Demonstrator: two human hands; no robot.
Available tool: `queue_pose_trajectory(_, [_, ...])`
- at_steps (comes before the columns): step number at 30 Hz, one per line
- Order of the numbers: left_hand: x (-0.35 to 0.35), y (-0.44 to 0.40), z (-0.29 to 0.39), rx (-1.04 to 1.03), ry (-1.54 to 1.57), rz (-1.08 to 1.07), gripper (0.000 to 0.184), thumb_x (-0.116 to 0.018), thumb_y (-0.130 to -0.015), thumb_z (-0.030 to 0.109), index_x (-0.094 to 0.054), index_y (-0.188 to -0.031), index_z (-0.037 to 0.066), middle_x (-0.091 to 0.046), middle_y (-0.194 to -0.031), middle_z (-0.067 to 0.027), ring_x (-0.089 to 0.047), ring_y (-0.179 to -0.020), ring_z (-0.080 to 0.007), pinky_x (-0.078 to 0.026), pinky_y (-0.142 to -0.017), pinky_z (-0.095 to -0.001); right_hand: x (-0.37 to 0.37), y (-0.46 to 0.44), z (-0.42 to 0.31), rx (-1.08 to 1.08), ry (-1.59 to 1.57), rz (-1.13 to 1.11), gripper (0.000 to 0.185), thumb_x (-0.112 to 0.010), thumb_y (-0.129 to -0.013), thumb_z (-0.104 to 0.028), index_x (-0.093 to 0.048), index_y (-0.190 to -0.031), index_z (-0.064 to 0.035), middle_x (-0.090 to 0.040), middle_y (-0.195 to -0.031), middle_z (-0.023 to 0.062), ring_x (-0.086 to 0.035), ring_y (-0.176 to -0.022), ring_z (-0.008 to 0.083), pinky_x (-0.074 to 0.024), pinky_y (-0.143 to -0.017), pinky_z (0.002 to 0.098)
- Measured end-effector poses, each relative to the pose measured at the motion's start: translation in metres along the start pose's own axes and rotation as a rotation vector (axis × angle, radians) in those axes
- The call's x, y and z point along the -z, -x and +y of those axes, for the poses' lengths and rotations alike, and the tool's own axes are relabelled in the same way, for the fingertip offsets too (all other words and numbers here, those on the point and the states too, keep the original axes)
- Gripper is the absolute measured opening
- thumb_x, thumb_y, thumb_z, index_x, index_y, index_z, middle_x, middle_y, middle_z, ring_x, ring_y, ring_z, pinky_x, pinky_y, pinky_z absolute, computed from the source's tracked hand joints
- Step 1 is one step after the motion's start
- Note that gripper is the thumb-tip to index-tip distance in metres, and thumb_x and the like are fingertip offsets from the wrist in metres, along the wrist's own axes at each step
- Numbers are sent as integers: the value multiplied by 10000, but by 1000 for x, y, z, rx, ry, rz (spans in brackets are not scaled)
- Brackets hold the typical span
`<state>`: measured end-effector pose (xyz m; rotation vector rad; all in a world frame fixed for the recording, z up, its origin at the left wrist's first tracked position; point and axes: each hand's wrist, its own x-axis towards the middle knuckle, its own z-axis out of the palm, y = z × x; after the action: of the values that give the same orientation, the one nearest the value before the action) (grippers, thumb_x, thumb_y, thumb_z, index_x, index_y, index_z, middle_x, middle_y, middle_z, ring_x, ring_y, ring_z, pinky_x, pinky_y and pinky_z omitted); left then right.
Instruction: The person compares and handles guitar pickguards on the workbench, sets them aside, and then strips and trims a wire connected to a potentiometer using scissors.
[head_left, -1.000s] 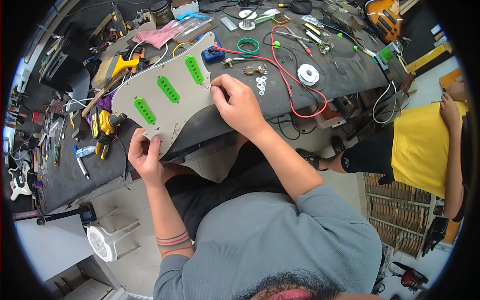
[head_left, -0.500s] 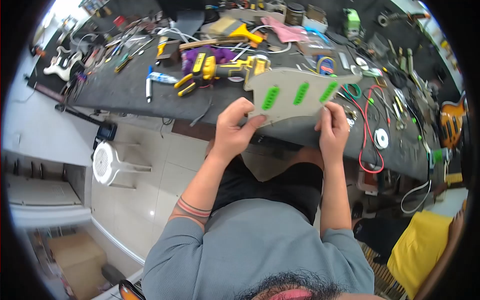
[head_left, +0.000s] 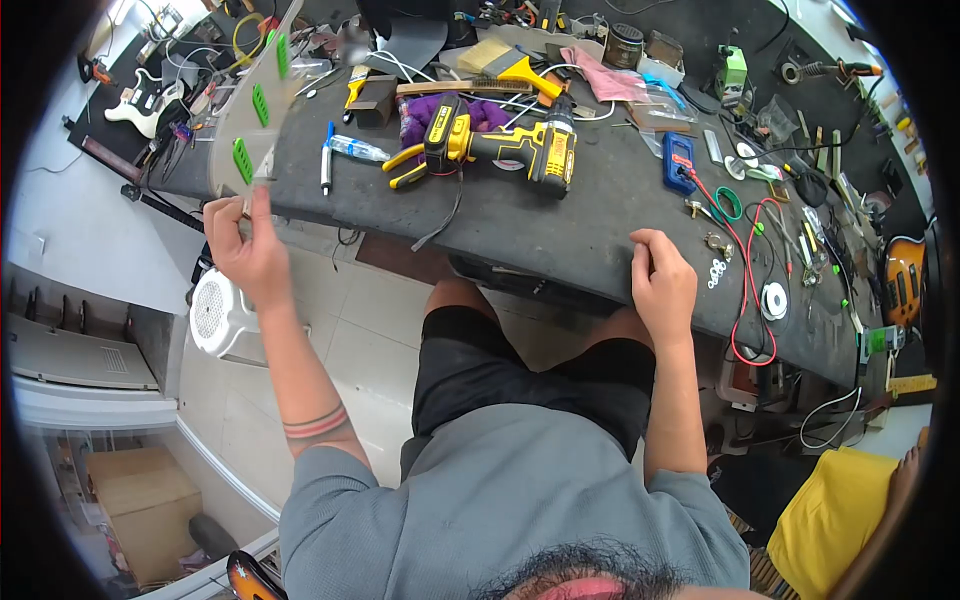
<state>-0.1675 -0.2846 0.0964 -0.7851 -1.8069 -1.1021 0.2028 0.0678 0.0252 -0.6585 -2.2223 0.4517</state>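
My left hand point(head_left: 250, 250) pinches one end of a pale guitar pickguard point(head_left: 228, 140) between thumb and fingers. The pickguard is raised on edge over the left part of the bench, with three bright green pickup covers point(head_left: 261, 105) in a row along it. My right hand point(head_left: 664, 287) hovers at the bench's front edge with its fingers loosely curled, and nothing shows in them. Nearest to that hand lie small white rings point(head_left: 717, 273) and metal guitar pots point(head_left: 717, 243).
A yellow cordless drill point(head_left: 540, 150) and yellow-handled pliers point(head_left: 405, 165) lie mid-bench. Left of them are a marker point(head_left: 326, 165) and a blue-capped tube point(head_left: 358, 148). A blue multimeter point(head_left: 678, 163) and red cable point(head_left: 742, 290) lie right. Someone in yellow point(head_left: 835, 515) is at lower right.
My left hand has swung the pickguard far to the left and turned it steeply. My right hand has let go of it and stays near the bench edge.
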Motion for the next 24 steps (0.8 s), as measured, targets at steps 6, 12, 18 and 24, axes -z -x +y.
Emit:
queue_pose_trajectory(6, [3, -3, -71, -173, -257, -149, 120, -773, -1042, 24, -672, -988, -9, -612, -949, -110, -594, -872, -292, -501, -818, -415, -1, 0, 0, -17, 15, -6, 89, -714, -1019, -29, -741, -1092, -70, -802, -986, 124, -768, -801, 346, -587, -707, 436])
queue_pose_trajectory(12, [-10, 3, -123, -291, -475, -305, 88, -723, -981, -37, -658, -1027, -1, -614, -1039, -143, -629, -1039, -384, -538, -929, -502, -3, 0, 3, 19, 34, 18, 100, -721, -1007, -29, -738, -1092, -77, -798, -978, 128, -762, -791, 360, -582, -691, 452])
queue_pose_trajectory(18, [-26, -3, -148, -353, -533, -360, 94, -706, -953, -41, -638, -986, 15, -618, -1058, -157, -635, -1068, -392, -554, -942, -522, -2, 0, 0, -6, 34, 8, 98, -714, -1005, -23, -739, -1084, -75, -802, -987, 127, -765, -789, 357, -584, -690, 448])
queue_pose_trajectory(24, [-40, -4, -157, -357, -566, -462, 66, -691, -939, -38, -668, -980, 8, -617, -1041, -159, -627, -1051, -393, -550, -938, -522, -4, 0, 0, -1, 44, 11, 105, -717, -1003, -25, -750, -1086, -79, -801, -989, 127, -768, -789, 351, -590, -698, 440])
